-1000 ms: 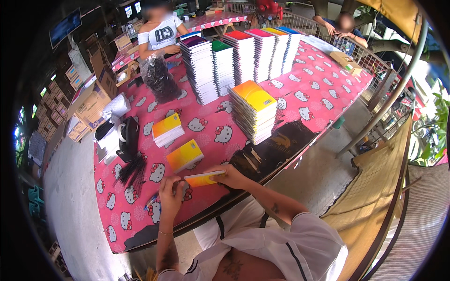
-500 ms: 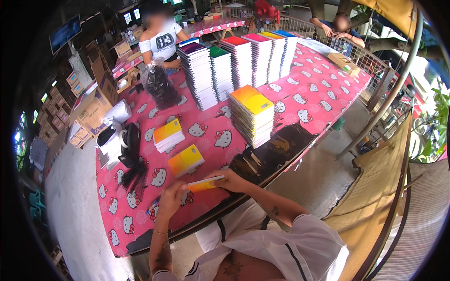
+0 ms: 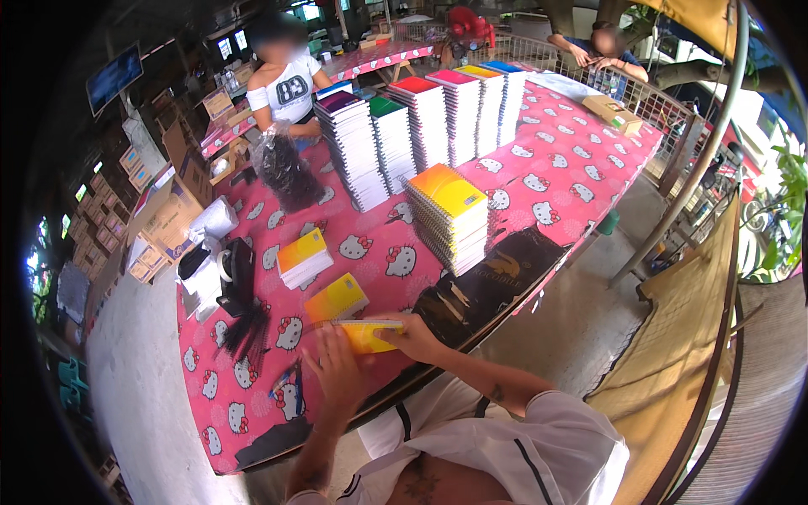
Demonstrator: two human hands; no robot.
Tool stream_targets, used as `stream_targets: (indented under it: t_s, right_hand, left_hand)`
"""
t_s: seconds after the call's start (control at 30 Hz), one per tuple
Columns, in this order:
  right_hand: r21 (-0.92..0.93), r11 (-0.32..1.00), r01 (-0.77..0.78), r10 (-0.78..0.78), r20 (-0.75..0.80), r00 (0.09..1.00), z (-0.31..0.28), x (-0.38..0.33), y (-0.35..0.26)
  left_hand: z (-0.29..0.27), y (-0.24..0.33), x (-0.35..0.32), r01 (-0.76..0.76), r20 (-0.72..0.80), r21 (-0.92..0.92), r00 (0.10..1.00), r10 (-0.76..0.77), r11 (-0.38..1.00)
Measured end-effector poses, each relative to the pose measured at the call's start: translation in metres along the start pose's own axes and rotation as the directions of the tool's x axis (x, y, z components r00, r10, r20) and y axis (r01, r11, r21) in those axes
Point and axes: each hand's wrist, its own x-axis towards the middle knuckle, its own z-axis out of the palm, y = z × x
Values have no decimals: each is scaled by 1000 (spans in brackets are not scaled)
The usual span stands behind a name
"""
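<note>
My right hand grips the right end of a small yellow-orange notebook, thumb on its cover, above the near edge of the table. My left hand lies against the notebook's left end, fingers stretched out and thumb apart. Just beyond lies another yellow notebook, partly behind the held one. A thicker pile of yellow-covered pages sits farther off. Right of these stands a tall stack of spiral-bound yellow notebooks. Loose black binding wires lie left of my left hand.
Tall notebook stacks in several colours line the far side of the pink table. A black sheet covers its near right edge. A black desk tool and a plastic bag stand left. A person stands across the table.
My left hand has shifted right and loosened from a grip to spread fingers. The held notebook has tipped, so more of its yellow cover shows. The view has shifted slightly.
</note>
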Motion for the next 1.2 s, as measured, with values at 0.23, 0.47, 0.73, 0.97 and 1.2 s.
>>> stream_targets:
  t_s: [0.23, 0.47, 0.73, 0.97, 1.2]
  right_hand:
    - [-19, 1000, 7, -5, 116, 993, -11, 2, -3]
    - [-30, 998, 47, -42, 156, 987, -22, 0, 1]
    - [-85, 995, 55, -40, 165, 985, -20, -2, 10]
    - [-50, 997, -60, 70, 236, 969, -28, 3, 14]
    - [-55, 997, 61, -49, 190, 981, -20, -2, 17]
  left_hand:
    - [-31, -53, 62, 25, 272, -498, 953, 130, 867]
    - [-26, -59, 63, 220, 375, -693, 924, 83, 686]
    - [-24, -46, 60, -70, 74, -663, 985, 158, 746]
    - [-15, -61, 64, 70, 255, -781, 943, 215, 621]
    - [-20, -50, 54, 51, 176, -752, 976, 125, 657]
